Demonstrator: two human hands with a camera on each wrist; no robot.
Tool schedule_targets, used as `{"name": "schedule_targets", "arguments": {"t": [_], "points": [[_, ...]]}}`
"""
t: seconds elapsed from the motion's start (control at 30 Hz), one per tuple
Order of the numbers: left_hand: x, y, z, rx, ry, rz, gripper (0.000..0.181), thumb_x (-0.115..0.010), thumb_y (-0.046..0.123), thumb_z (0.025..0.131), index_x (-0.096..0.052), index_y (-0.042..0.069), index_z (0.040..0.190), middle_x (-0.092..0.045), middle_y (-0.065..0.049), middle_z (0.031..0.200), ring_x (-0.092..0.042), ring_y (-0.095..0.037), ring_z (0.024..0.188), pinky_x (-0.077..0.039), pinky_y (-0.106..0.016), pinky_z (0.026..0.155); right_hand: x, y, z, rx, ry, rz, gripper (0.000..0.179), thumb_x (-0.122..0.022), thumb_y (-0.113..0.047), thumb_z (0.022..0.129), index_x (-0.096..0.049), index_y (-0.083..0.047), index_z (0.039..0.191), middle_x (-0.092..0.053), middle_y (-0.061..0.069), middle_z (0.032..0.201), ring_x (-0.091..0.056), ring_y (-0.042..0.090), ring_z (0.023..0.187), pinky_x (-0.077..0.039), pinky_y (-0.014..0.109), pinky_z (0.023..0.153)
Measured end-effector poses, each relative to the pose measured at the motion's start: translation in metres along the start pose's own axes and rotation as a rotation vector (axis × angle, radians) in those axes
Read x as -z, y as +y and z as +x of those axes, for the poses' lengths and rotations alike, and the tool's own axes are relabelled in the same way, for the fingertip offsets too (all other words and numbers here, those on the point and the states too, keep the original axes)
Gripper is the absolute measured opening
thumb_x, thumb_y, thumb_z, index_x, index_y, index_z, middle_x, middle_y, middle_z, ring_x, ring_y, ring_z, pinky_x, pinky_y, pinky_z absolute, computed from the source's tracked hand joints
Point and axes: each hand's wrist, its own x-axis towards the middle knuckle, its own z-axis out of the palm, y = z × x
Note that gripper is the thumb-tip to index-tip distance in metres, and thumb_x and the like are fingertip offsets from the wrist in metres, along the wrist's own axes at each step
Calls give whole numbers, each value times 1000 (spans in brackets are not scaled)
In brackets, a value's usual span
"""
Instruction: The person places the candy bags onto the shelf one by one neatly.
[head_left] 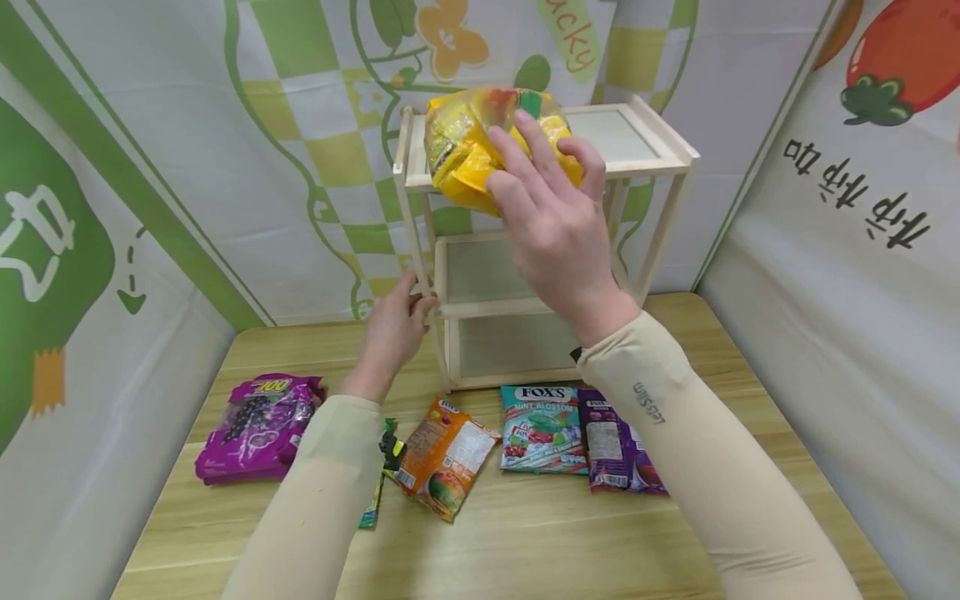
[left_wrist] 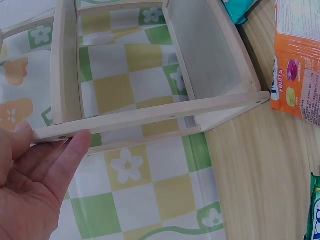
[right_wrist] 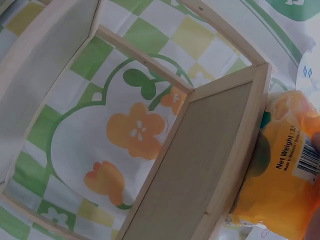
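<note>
My right hand [head_left: 558, 212] grips a yellow candy bag [head_left: 468, 158] from above, with its fingers spread over the near side. The bag overlaps the left part of the top shelf in the head view. In the right wrist view the bag [right_wrist: 280, 170] shows a barcode and lies against the shelf edge. A pale wooden three-tier rack [head_left: 547, 310] stands at the back of the table. My left hand [head_left: 397, 329] holds the rack's front left post, the thumb on one side and fingers on the other; the left wrist view shows this post [left_wrist: 150, 114] up close.
On the wooden table [head_left: 555, 542] lie a purple grape candy bag [head_left: 258, 429] at left, an orange bag [head_left: 450, 458], a teal Fox's bag [head_left: 543, 429] and a dark purple bag [head_left: 611, 442]. A green packet [head_left: 371, 508] is partly hidden by my left forearm. Printed fabric walls enclose the table.
</note>
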Motion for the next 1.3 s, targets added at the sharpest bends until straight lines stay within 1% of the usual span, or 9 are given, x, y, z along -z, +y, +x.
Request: {"name": "schedule_targets", "arguments": {"t": [0.17, 0.47, 0.6, 0.73, 0.87, 0.97, 1.07, 1.2, 1.3], "points": [[0, 0, 0, -12, 10, 0, 24, -54, 15, 107, -55, 4, 129, -67, -25, 127, -66, -35, 120, -64, -42, 84, -4, -4, 4, 29, -1, 5, 8, -61, -3, 100, -62, 1, 93, -71, 16, 127, -66, 29, 122, -49, 48, 97], [0, 1, 0, -6, 15, 12, 25, -55, 16, 107, -55, 4, 129, -67, -25, 127, -67, -34, 119, -64, -42, 83, -9, -7, 11, 40, -109, 16, 17, -55, -11, 105, -63, 3, 99, -67, 22, 131, -63, 35, 126, -46, 50, 102], [0, 1, 0, -8, 20, 23, 24, -55, 16, 107, -55, 4, 128, -67, -26, 126, -69, -35, 114, -65, -43, 81, -10, -10, 15, 19, -181, -7, 17, -48, -9, 107, -62, 1, 103, -63, 20, 138, -54, 36, 136, -38, 53, 107], [0, 1, 0, -3, 16, 33, 24, -55, 17, 107, -55, 5, 128, -67, -26, 127, -71, -36, 110, -65, -42, 80, -10, -13, 18, -70, -301, -43, 13, -45, -6, 106, -58, -6, 109, -51, 18, 149, -30, 40, 149, -27, 54, 114], [0, 2, 0, 6, 12, 30, 24, -55, 17, 107, -54, 5, 128, -67, -26, 128, -70, -36, 112, -65, -42, 81, -10, -15, 20, -128, -368, -41, 22, -46, 3, 99, -59, -11, 110, -42, 15, 131, -25, 39, 141, -25, 52, 111], [0, 2, 0, 13, 10, 24, 25, -55, 17, 107, -55, 5, 129, -67, -26, 128, -69, -36, 113, -65, -42, 82, -11, -14, 21, -94, -323, -45, 24, -43, 7, 98, -60, -9, 105, -42, 12, 111, -34, 34, 119, -30, 49, 95], [0, 3, -1, 16, 8, 19, 25, -55, 17, 107, -55, 5, 130, -67, -25, 128, -69, -36, 114, -65, -43, 82, -12, -15, 23, -51, -250, -60, 22, -41, 2, 105, -61, -5, 98, -46, 12, 99, -38, 33, 98, -33, 46, 82], [0, 3, -1, 12, 11, 22, 25, -55, 17, 107, -55, 5, 130, -67, -25, 128, -70, -35, 112, -65, -43, 81, -14, -16, 27, -33, -200, -69, 26, -40, -4, 109, -61, -1, 93, -52, 13, 94, -43, 33, 91, -37, 43, 75], [0, 2, 0, 10, 11, 27, 25, -55, 17, 107, -55, 5, 129, -67, -25, 128, -70, -35, 112, -65, -43, 81, -17, -15, 27, -22, -163, -68, 22, -42, 2, 105, -61, 1, 94, -54, 13, 95, -45, 33, 91, -39, 42, 73]]}}
